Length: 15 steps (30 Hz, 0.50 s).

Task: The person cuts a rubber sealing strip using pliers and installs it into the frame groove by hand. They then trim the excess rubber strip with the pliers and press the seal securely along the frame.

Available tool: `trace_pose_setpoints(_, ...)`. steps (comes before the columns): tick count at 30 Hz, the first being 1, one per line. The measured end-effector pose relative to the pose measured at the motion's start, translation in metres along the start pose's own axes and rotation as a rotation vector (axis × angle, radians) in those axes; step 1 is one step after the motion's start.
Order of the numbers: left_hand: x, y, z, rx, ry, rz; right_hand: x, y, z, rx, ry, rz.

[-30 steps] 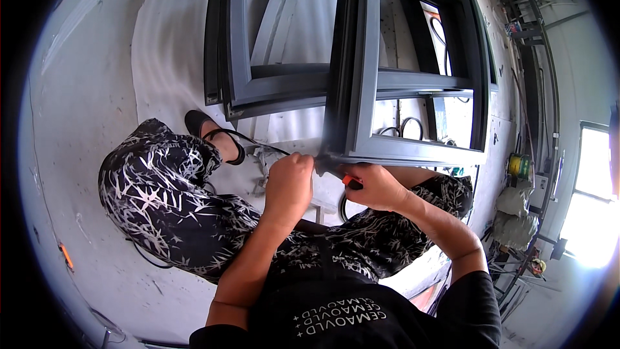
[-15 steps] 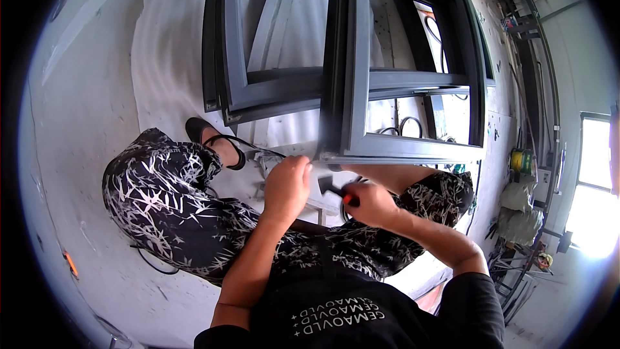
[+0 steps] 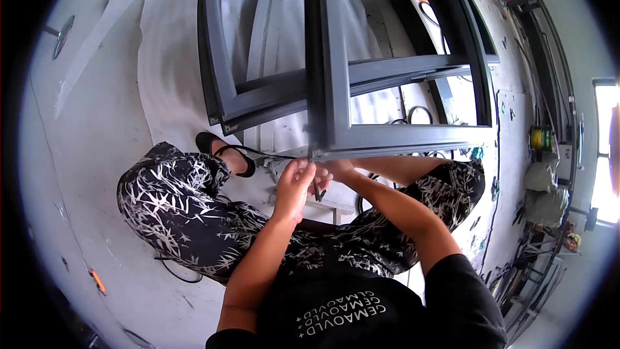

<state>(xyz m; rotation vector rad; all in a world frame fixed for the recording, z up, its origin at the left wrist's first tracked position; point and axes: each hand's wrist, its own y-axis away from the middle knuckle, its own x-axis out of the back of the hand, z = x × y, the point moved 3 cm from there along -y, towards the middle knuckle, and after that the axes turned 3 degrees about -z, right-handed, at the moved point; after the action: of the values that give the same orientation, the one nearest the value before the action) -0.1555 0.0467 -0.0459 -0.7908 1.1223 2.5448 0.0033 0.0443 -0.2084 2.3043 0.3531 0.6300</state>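
Note:
A dark grey window frame [image 3: 407, 137] hangs over my lap, its near lower corner just above my hands. Directly under that corner is my left hand [image 3: 297, 186], with fingers curled around a small, thin dark piece [image 3: 319, 190] whose kind I cannot make out. Close beside it on the right, my right hand [image 3: 338, 169] reaches up to the underside of the same frame. Its fingers are mostly hidden by the frame and my left hand, so what it holds does not show.
A second grey frame [image 3: 258, 98] overlaps behind the first. My knees spread on both sides below them. An orange-handled tool [image 3: 97, 281] lies on the floor at left. Black cable loops [image 3: 420, 116] show through the frame. Along the right wall stands a rack [image 3: 549, 45] with long bars.
My right hand has moved up and left to the frame corner; the black-headed tool with a red handle no longer shows clearly. My left hand has turned, its fingers now curled into view.

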Motion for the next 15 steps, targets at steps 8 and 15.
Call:
trace_pose_setpoints(8,-0.004,-0.002,0.000,-0.081,-0.023,0.051,-0.003,0.162,-0.074,0.298,-0.774,-0.352)
trace_pose_setpoints(15,0.007,-0.003,0.027,-0.060,-0.115,0.021,0.008,0.168,-0.074,0.313,-0.674,0.228)
